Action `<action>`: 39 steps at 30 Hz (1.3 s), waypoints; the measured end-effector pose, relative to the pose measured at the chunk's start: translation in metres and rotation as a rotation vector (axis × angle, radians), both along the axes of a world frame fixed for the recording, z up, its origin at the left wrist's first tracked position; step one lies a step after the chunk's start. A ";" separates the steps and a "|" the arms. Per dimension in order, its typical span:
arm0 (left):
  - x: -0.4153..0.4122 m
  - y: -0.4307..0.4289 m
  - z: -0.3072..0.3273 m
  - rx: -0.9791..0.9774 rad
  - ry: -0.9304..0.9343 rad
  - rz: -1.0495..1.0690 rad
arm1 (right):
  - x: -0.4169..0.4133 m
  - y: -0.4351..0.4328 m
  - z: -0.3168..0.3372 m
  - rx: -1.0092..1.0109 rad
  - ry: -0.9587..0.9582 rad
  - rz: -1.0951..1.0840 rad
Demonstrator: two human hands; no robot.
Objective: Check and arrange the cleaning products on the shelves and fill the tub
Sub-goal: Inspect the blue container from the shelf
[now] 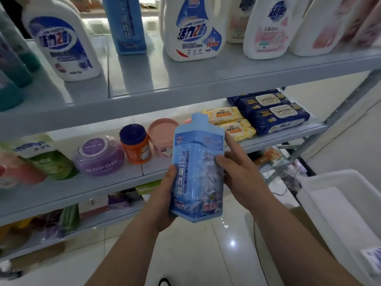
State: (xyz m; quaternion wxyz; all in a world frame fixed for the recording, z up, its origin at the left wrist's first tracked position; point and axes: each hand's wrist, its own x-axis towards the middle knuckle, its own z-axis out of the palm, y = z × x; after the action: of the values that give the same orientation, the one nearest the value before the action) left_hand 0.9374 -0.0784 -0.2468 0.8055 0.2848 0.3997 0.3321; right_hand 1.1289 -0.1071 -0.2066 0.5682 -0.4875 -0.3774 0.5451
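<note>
- Grey-blue metal shelving (185, 93) fills the upper part of the view, with a glossy white tiled floor (195, 254) below it.
- The blue bottle (195, 172) is held in the air in front of the middle shelf's front edge. Its cap is up and it tilts slightly. The printed label faces the camera.
- The left hand (165, 195) grips the bottle's lower left side, with the thumb lying on the front face and the fingers wrapped behind, out of sight.
- The right hand (241, 174) holds the bottle's right side. Its thumb presses on the label, and one finger stretches up along the bottle's upper right edge.
- Upper shelf, left to right:
  - teal bottles (12, 65) at the left edge
  - a white detergent jug (61, 42)
  - a second blue bottle (125, 23) of the same kind, set further back
  - a centre white jug (193, 27) near the front edge
  - a pink-labelled jug (268, 29), with more pale containers beyond it — blurred
- Middle shelf, left to right:
  - a green pack (47, 159)
  - a purple round container (99, 157)
  - an orange jar (136, 145) with a dark blue lid
  - a pink pot (162, 137) just beside the jar, partly behind the held bottle
  - yellow wipe packs (226, 115)
  - dark blue wipe packs (278, 116) stacked at the right end
- The lower shelf holds mixed boxes and packets too blurred to name.
- The white tub (340, 203) sits low at the right of the view, well apart from the shelving's right post. A blue-and-white printed item shows at its near corner, cut off by the frame edge.
</note>
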 end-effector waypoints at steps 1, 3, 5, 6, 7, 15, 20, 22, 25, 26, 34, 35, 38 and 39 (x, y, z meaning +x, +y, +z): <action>0.002 0.004 -0.003 -0.015 -0.026 -0.026 | 0.001 0.000 -0.002 -0.005 -0.015 -0.018; 0.010 0.010 -0.011 -0.064 -0.100 -0.102 | 0.005 -0.001 -0.006 -0.026 -0.034 -0.082; 0.023 0.015 -0.016 -0.095 -0.120 -0.185 | 0.010 -0.008 -0.011 -0.050 -0.052 -0.153; 0.032 0.017 -0.017 -0.101 -0.103 -0.215 | 0.015 -0.013 -0.012 -0.065 -0.063 -0.193; 0.041 0.017 -0.019 -0.102 -0.088 -0.239 | 0.021 -0.019 -0.015 -0.076 -0.068 -0.231; 0.153 -0.008 -0.017 0.071 0.192 -0.527 | 0.104 -0.086 -0.042 -0.236 0.036 -0.540; 0.251 -0.038 -0.012 0.266 0.315 -0.772 | 0.185 -0.128 -0.049 -0.280 0.111 -0.701; 0.289 -0.050 -0.011 0.304 0.343 -0.825 | 0.219 -0.145 -0.053 -0.284 0.155 -0.745; 0.342 -0.066 -0.011 0.302 0.359 -0.879 | 0.269 -0.167 -0.058 -0.311 0.199 -0.782; 0.360 -0.072 -0.013 0.296 0.363 -0.892 | 0.285 -0.174 -0.059 -0.317 0.207 -0.793; 0.479 -0.109 -0.032 0.283 0.374 -0.955 | 0.388 -0.214 -0.072 -0.326 0.194 -0.872; 0.491 -0.112 -0.036 0.291 0.384 -0.972 | 0.398 -0.217 -0.076 -0.319 0.184 -0.874; 0.524 -0.113 -0.052 0.309 0.407 -1.022 | 0.424 -0.219 -0.096 -0.323 0.164 -0.891; 0.535 -0.111 -0.059 0.313 0.414 -1.036 | 0.432 -0.218 -0.103 -0.337 0.172 -0.905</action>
State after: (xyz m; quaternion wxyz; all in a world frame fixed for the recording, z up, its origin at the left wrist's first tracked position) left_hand 1.4728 -0.1895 -0.3056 0.7164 0.6180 0.3036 -0.1130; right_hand 1.5614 -0.3251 -0.3093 0.6905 -0.6409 0.0142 0.3351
